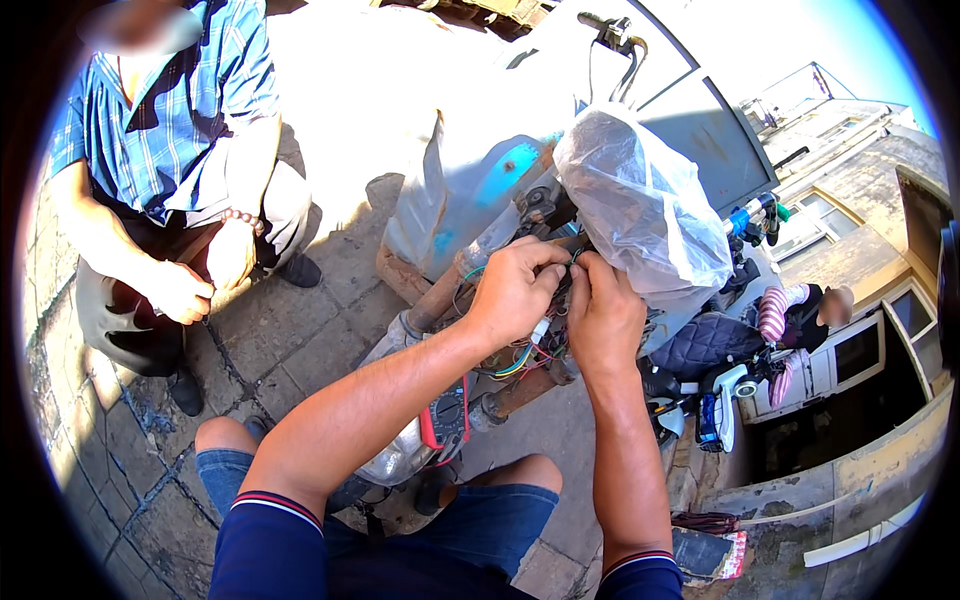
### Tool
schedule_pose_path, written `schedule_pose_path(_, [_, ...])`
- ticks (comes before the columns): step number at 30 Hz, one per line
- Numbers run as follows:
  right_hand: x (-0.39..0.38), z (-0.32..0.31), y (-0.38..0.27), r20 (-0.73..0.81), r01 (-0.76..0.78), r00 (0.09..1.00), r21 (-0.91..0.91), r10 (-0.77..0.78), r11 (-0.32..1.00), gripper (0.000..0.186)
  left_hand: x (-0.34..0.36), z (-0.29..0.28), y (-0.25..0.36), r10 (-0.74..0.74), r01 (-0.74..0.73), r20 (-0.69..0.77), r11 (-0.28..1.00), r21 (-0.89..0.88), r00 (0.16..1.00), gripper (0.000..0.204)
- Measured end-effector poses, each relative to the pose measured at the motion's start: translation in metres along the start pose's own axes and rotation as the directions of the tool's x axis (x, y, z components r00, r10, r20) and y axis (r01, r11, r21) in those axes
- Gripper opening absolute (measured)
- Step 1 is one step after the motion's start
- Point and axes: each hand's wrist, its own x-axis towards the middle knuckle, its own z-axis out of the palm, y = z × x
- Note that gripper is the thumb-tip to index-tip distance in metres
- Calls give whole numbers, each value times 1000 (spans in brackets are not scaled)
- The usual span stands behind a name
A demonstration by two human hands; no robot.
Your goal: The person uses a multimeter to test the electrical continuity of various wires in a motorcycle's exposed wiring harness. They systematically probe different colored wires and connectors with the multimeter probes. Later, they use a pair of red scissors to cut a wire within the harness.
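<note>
My left hand and my right hand meet at the front of a partly stripped two-wheeler. Both are closed in a pinch, fingertips almost touching, on a thin dark-green wire; its ends are hidden by the fingers. Below them hangs a tangle of coloured wires with a white plastic connector. Rusty, greyish fork tubes run beside the wiring. A clear plastic bag wraps a bulky part just beyond my right hand. Nearer me, a red-edged multimeter rests by the lower fork.
At the left a person in a blue plaid shirt sits close by, hands together. To the right, someone in striped sleeves is on a scooter. A grey metal panel stands behind the bag. A worn box lies at lower right on the paving.
</note>
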Motion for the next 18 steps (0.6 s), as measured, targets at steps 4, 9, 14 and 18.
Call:
schedule_pose_path(4, [5, 2, 1, 169, -188, 970, 49, 178, 981, 14, -2, -1, 6, -34, 33, 25, 998, 53, 999, 15])
schedule_pose_path(9, [12, 8, 10, 259, -294, 928, 68, 268, 953, 21, -2, 0, 4, 39, -39, 14, 997, 62, 999, 16])
schedule_pose_path(14, [-1, 3, 1, 39, -97, 994, -22, 97, 995, 14, 0, -3, 1, -26, 25, 16, 999, 26, 1000, 16])
schedule_pose_path(18, [0, -1, 1, 13, 62, 998, -95, -61, 994, 13, 1, -2, 1, -37, 37, 14, 999, 5, 999, 17])
